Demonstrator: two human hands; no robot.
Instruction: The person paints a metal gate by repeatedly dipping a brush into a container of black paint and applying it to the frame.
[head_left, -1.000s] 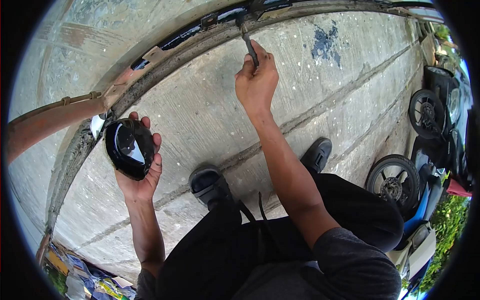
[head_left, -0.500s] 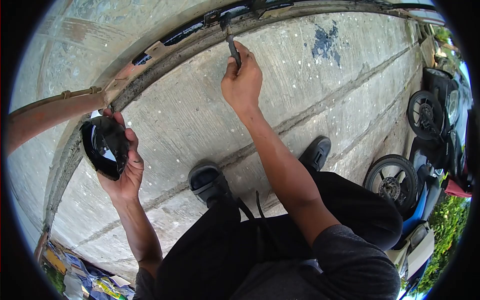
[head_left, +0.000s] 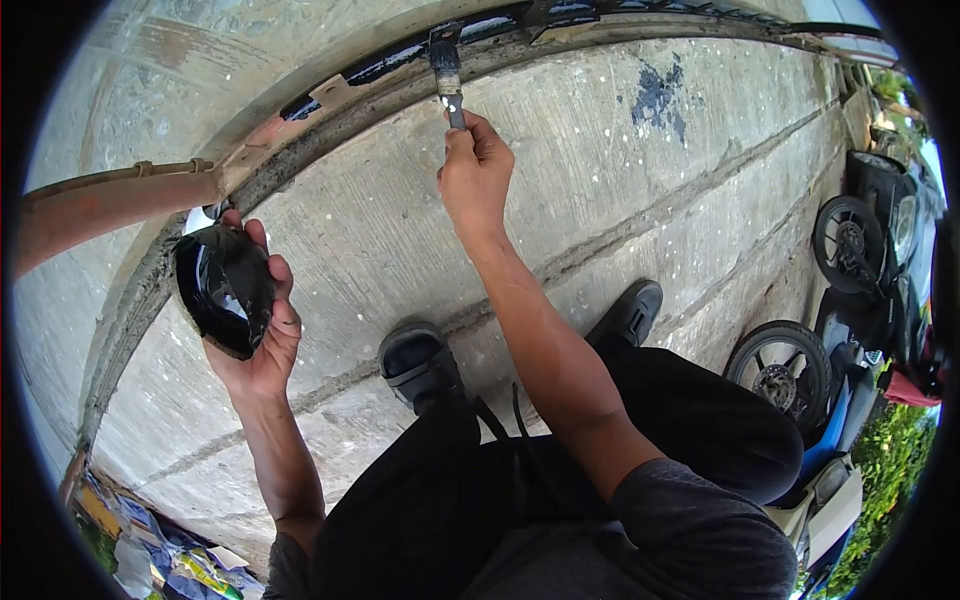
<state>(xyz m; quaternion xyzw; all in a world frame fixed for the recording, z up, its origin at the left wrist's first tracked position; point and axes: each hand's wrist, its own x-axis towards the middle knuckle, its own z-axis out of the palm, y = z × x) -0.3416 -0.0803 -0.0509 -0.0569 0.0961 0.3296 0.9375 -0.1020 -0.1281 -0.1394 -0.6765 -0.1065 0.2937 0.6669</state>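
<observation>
My left hand (head_left: 265, 335) is wrapped round a small container (head_left: 222, 290) with dark, glossy paint inside, tilted toward the camera. My right hand (head_left: 477, 180) grips the handle of a paintbrush (head_left: 448, 80), its bristles black and pointing up at the metal rail. Against the foot of the wall runs that rail (head_left: 385, 65), with wet black paint on much of it and a reddish-brown bare part at its left end. The bristles touch or nearly touch the rail.
Around my sandalled feet (head_left: 415, 360) is grooved concrete (head_left: 560, 200) with a dark paint patch (head_left: 658, 98). A rusty pipe (head_left: 120, 215) juts in at left. Motorcycles (head_left: 785, 375) stand at right; mixed litter (head_left: 180, 560) lies at bottom left.
The brush has moved slightly left and its bristles and ferrule now show more fully. My left hand and the container have shifted slightly right in view.
</observation>
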